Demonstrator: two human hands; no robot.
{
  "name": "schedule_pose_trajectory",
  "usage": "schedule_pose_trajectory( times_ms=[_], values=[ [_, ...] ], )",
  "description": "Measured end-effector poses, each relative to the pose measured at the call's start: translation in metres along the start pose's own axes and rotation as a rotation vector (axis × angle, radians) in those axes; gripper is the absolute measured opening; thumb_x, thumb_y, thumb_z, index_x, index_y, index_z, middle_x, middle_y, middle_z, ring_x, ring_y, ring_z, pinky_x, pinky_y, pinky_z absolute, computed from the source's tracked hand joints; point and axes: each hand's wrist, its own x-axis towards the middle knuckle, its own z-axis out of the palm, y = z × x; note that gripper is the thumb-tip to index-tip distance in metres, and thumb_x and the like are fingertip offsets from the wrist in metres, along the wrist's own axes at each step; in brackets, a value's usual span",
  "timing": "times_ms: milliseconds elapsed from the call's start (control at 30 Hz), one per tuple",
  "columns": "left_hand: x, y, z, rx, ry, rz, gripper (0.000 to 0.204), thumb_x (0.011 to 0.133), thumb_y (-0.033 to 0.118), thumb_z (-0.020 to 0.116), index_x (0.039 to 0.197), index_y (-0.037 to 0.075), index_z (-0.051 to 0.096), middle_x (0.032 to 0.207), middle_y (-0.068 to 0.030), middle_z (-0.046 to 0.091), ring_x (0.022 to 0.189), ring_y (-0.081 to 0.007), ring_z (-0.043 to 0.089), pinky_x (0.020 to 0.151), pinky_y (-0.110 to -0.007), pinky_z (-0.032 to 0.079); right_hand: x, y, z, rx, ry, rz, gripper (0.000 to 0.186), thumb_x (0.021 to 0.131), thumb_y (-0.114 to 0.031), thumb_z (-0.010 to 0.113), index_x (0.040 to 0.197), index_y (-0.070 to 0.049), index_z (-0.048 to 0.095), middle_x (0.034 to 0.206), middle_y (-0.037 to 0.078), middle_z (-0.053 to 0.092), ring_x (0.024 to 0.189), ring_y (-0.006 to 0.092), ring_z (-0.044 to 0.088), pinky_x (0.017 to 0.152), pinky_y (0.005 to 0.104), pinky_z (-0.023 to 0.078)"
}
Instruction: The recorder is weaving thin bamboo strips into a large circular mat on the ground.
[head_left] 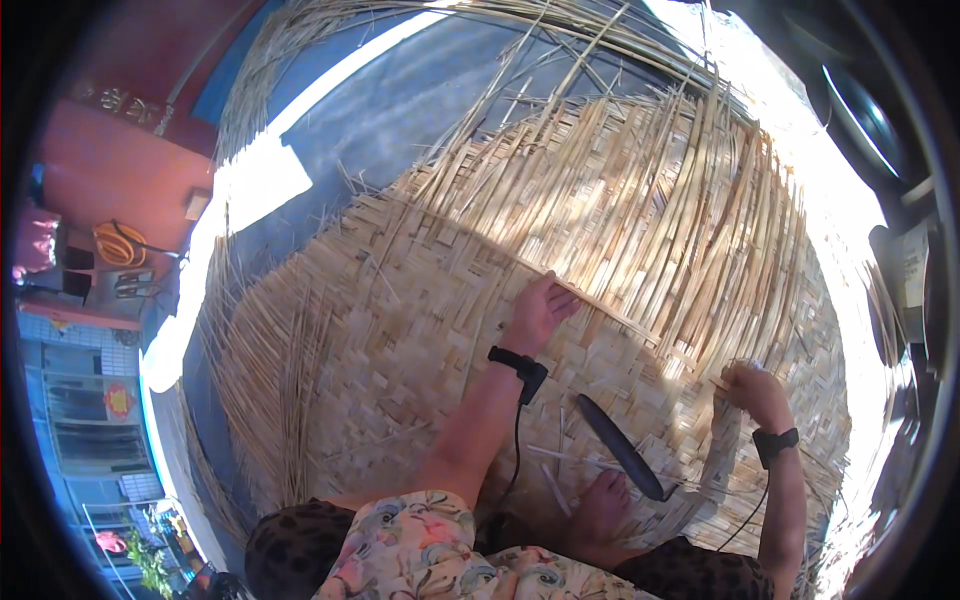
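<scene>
A wide sheet of woven bamboo (400, 320) spreads beneath me. My left hand (543, 312) is near its middle, fingers bent and closed at a thin bamboo strip (620, 325) that crosses the weave where sunlight meets shade. To the right, my right hand (757, 395) is closed in a fist, with the short end of a pale strip showing at its fingers; the rest of what it grips is hidden. Between my forearms lies a dark, slightly curved, flat tool (620, 448), which neither hand touches.
Long unwoven strips (700, 230) fan out beyond my hands, and more loose strips (290, 390) lie at the left. My bare foot (604, 500) rests on the mat. A coiled orange hose (120, 244) hangs by the red wall. Cables trail from both wristbands.
</scene>
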Motion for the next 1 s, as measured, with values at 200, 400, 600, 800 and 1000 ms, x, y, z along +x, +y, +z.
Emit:
schedule_pose_trajectory(
  times_ms=[200, 400, 600, 800, 1000],
  values=[
    [0.005, -0.007, 0.002, 0.126, 0.014, 0.025, 0.023, 0.099, 0.022, 0.058, 0.111, 0.001, 0.058, 0.103, -0.0136, 0.065, 0.095, -0.0264, 0.068, 0.082, -0.04, 0.06, -0.018, 0.057, -0.045, 0.098, -0.176, 0.333, 0.012, 0.075, -0.011, 0.074, 0.077, -0.002, 0.067, 0.065, 0.008, 0.067, 0.059, 0.0173, 0.067, 0.058, 0.0321, 0.053],
    [-0.004, -0.015, 0.026, 0.28, 0.061, 0.153, 0.016, 0.092, 0.013, 0.072, 0.102, 0.009, 0.061, 0.092, 0.002, 0.061, 0.081, -0.009, 0.06, 0.074, -0.03, 0.054, -0.003, 0.015, -0.003, -0.027, -0.055, -0.14, 0.039, 0.09, -0.041, 0.069, 0.104, -0.005, 0.069, 0.093, 0.016, 0.07, 0.086, 0.034, 0.067, 0.078, 0.0425, 0.052],
    [-0.039, -0.078, 0.071, 0.533, -0.366, 0.044, 0.022, 0.1, 0.008, 0.06, 0.12, -0.001, 0.061, 0.108, -0.0069, 0.066, 0.1, -0.0159, 0.065, 0.087, -0.029, 0.056, 0.034, -0.006, 0.047, 0.026, 0.091, -0.054, 0.019, 0.092, -0.025, 0.059, 0.094, -0.007, 0.064, 0.089, 0.016, 0.068, 0.087, 0.0368, 0.065, 0.076, 0.0456, 0.05],
    [-0.037, -0.101, 0.044, 0.434, -0.02, -0.013, 0.024, 0.102, 0.011, 0.06, 0.123, -0.001, 0.058, 0.115, -0.0128, 0.064, 0.107, -0.0185, 0.063, 0.091, -0.032, 0.056, 0.016, -0.028, 0.055, -0.262, 0.016, -0.031, 0.017, 0.089, -0.03, 0.061, 0.09, -0.013, 0.062, 0.077, 0.011, 0.067, 0.078, 0.035, 0.067, 0.068, 0.0465, 0.051],
    [-0.067, -0.089, 0.05, 0.556, 0.138, -0.245, 0.029, 0.092, 0.012, 0.074, 0.115, -0.001, 0.062, 0.106, -0.0111, 0.064, 0.093, -0.0187, 0.066, 0.078, -0.027, 0.055, -0.087, 0.052, 0.021, -0.432, 0.52, 0.061, 0.014, 0.075, -0.015, 0.071, 0.083, -0.014, 0.06, 0.073, 0.007, 0.065, 0.079, 0.0302, 0.066, 0.074, 0.0431, 0.047]
  ],
)
